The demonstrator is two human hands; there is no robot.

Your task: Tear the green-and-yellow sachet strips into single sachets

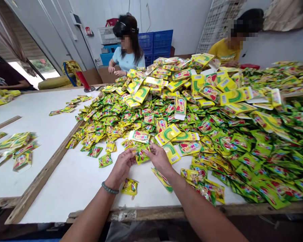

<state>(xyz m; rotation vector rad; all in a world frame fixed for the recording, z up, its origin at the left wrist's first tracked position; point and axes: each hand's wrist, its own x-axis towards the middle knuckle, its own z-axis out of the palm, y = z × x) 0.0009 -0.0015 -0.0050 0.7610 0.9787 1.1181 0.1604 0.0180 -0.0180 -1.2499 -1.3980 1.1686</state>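
My left hand point(122, 166) and my right hand point(158, 158) meet over the white table point(73, 181), both pinching a few green and yellow sachets point(142, 155) between them. A huge heap of the same sachets point(217, 134) covers the table from the middle to the right edge. Flat yellow cartons point(168, 133) lie among them just beyond my fingers. A loose sachet point(129, 187) lies under my left wrist, and another loose sachet point(105, 160) lies to the left of that hand.
Two people sit across the table, one in a light blue shirt point(128, 60), one in a yellow shirt point(223, 52). A second table point(37, 114) at left carries small sachet piles point(17, 148). Blue crates point(155, 43) stand behind. A wooden strip point(44, 176) divides the tables.
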